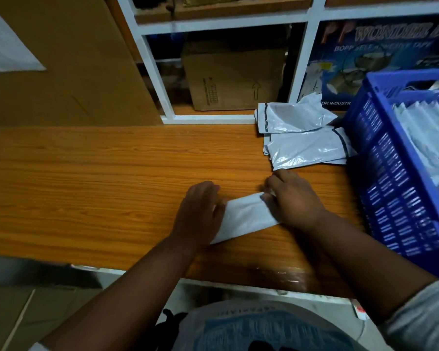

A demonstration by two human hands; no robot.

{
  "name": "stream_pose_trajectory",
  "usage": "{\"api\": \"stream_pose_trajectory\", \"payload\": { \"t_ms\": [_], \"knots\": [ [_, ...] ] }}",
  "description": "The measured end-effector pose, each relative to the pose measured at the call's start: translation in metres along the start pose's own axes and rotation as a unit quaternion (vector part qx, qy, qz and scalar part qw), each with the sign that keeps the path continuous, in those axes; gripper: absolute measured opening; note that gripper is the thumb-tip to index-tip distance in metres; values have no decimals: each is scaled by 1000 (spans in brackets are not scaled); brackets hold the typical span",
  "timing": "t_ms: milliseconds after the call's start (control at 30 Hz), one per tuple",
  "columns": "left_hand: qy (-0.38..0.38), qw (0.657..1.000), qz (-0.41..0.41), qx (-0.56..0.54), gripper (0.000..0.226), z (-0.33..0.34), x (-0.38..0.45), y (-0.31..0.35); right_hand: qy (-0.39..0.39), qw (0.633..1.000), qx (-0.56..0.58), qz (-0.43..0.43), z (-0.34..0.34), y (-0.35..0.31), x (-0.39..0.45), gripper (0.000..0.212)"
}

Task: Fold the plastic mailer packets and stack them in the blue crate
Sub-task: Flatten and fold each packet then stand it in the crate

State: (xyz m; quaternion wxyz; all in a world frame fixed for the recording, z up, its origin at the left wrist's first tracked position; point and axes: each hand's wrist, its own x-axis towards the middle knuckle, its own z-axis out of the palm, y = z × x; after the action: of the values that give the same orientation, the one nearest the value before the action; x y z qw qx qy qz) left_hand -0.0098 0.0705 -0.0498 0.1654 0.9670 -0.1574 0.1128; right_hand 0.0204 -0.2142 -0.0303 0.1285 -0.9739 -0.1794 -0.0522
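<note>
A white plastic mailer packet (pixel 243 215), folded into a narrow strip, lies slanted on the wooden table (pixel 99 178). My left hand (pixel 199 211) lies flat on its left end and presses it down. My right hand (pixel 293 196) covers the right end, its fingers curled over the packet's edge. A loose pile of unfolded grey-white mailers (pixel 302 133) sits behind, at the table's back right. The blue crate (pixel 395 178) stands at the right edge and holds several folded packets (pixel 431 127) standing on edge.
A white shelf frame (pixel 152 72) rises behind the table, with a brown carton (pixel 233 79) and a blue printed tape box (pixel 345 57) inside. A large cardboard sheet (pixel 61 59) leans at the back left. The table's front edge runs near my body.
</note>
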Motion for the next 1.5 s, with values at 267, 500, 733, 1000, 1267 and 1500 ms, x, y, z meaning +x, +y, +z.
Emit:
{"api": "stream_pose_trajectory", "payload": {
  "t_ms": [267, 500, 733, 1000, 1267, 1500],
  "knots": [
    [-79, 992, -35, 92, 68, 70, -34, 10, -43, 994, -81, -65, 20, -70, -11, 62],
    [-57, 991, -42, 115, 70, 71, -31, 10, -97, 980, -140, -104, 65, -71, 2, 64],
    [-38, 992, -61, 108, 70, 70, -27, 14, -35, 993, -76, -88, 86, -62, -1, 63],
    [-92, 985, -63, 135, 71, 63, -20, 18, -57, 996, -48, -43, 78, -64, 1, 60],
    [-127, 985, -32, 112, 67, 69, -9, 24, -35, 998, -30, 37, 51, -59, 4, 55],
    [-131, 984, -57, 110, 74, 77, -8, 26, -99, 989, -108, 22, 71, -44, -14, 72]
  ]
}}
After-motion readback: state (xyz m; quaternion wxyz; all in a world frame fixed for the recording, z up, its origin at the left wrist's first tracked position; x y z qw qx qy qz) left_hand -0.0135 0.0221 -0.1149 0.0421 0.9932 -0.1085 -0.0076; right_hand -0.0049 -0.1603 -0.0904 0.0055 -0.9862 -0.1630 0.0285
